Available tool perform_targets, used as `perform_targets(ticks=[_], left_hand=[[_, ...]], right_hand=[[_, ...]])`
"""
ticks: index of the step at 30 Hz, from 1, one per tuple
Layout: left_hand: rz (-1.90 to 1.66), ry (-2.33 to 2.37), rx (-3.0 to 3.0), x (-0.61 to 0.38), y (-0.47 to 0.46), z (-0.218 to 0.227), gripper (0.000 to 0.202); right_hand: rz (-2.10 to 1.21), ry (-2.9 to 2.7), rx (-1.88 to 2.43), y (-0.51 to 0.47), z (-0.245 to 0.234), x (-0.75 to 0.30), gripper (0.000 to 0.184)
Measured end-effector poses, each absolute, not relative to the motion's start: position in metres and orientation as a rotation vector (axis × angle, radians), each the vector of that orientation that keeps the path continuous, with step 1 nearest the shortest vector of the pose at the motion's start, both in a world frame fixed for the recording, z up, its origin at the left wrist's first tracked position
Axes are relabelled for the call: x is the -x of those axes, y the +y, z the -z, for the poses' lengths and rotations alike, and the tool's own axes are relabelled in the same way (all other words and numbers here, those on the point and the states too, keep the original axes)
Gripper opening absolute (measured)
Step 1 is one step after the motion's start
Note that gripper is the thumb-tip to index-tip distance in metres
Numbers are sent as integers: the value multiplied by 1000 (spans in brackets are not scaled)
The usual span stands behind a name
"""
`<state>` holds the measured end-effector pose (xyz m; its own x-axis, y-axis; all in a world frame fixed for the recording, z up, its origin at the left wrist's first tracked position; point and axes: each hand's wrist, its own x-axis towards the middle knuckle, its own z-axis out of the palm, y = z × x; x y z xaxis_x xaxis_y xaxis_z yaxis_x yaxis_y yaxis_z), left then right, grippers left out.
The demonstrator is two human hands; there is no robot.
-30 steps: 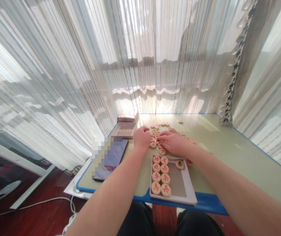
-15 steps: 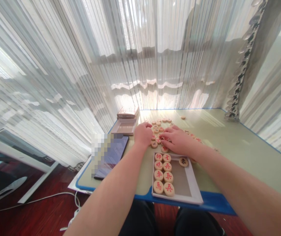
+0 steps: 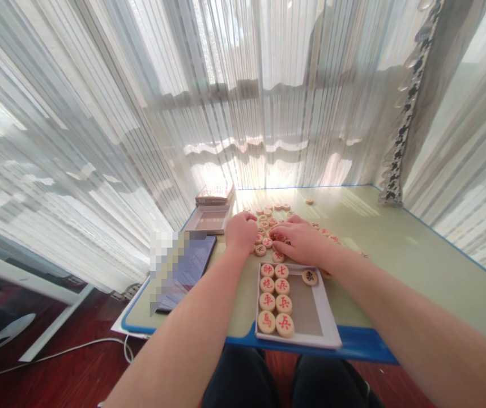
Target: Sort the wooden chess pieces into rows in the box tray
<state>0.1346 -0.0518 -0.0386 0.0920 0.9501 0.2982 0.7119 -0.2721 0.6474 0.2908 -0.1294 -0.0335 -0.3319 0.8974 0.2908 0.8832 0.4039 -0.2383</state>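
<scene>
Loose round Chinese chess pieces (image 3: 260, 250) with red or black characters lie in a cluster on the pale table. My left hand (image 3: 242, 231) rests at the cluster's left side, fingers curled in; anything inside them is hidden. Over the pieces on the right, my right hand (image 3: 300, 239) reaches with fingers apart and tips at the pieces, covering some of them. Nearer me, a shallow open box (image 3: 330, 317) holds two columns of red-marked pieces (image 3: 282, 285) along its left side. A black-marked piece (image 3: 310, 277) sits in its upper right corner.
A tablet-like device (image 3: 190, 275) lies left of my left arm. Behind it are an empty box tray (image 3: 209, 218) and a small stack of boxes (image 3: 214, 194). One piece (image 3: 309, 202) lies apart at the back. Sheer curtains (image 3: 247, 113) hang beyond the table (image 3: 396, 255).
The whole view has shifted slightly, so the table and box appear a little further left. Both hands stay at the cluster, and the pieces in the box look the same.
</scene>
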Motion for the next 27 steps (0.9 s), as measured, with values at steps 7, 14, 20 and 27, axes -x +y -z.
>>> perform_targets(ticks=[7, 14, 20, 27], left_hand=[[-927, 1653, -2145, -136, -57, 36, 29], [-940, 1629, -2159, -137, -59, 34, 29], [-987, 1567, -2182, -139, -60, 33, 27], [-1057, 1268, -2416, -141, -64, 35, 28]], right_hand=[[-48, -2298, 1520, -129, 35, -288, 33], [-50, -2344, 1503, -129, 34, -288, 35], [-97, -2275, 1458, -130, 31, -287, 31], [-249, -1789, 1458, -127, 26, -288, 27]])
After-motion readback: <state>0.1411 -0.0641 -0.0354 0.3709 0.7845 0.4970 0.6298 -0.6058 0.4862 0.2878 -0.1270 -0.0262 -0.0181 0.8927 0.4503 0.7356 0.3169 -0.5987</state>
